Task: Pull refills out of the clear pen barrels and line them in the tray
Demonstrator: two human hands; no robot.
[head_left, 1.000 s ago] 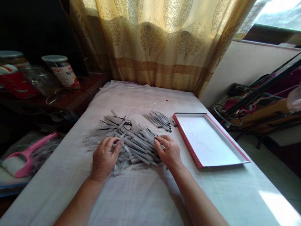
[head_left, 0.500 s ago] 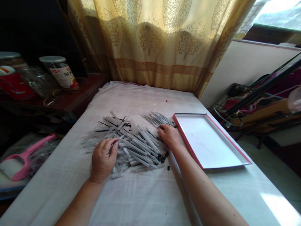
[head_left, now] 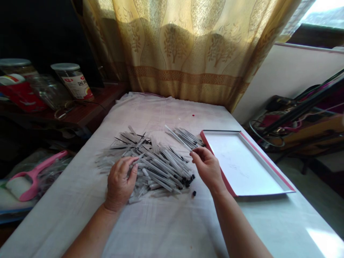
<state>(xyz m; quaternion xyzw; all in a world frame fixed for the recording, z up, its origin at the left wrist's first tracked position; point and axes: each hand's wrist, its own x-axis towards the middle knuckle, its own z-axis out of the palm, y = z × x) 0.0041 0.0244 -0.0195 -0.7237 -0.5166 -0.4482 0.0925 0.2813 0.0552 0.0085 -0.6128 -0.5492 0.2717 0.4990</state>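
Observation:
A large loose pile of clear pen barrels (head_left: 161, 161), mixed with dark thin refills, lies across the middle of the cloth. At the pile's left side, my left hand (head_left: 122, 181) is closed, thumb near fingertips; a pale tip shows there, but I cannot make out what it holds. My right hand (head_left: 208, 166) pinches one end of a pale slim pen barrel (head_left: 177, 138), which points away to the left. Beneath and beside it is a smaller, neater row of slim pens (head_left: 189, 136). Small black caps (head_left: 192, 178) sit at the pile's right edge.
A shallow red-edged white box lid (head_left: 242, 165) stands right of my right hand. One black cap (head_left: 194, 194) lies apart at the front; a tiny red piece (head_left: 193, 115) lies farther back. Jars (head_left: 76, 84) stand on the left cabinet, and a pink-handled tool (head_left: 34, 175) is lower left.
My right hand has lifted from beside the small row and moved slightly right and nearer, now with a pale pen barrel in its fingers. My left hand stays at the pile.

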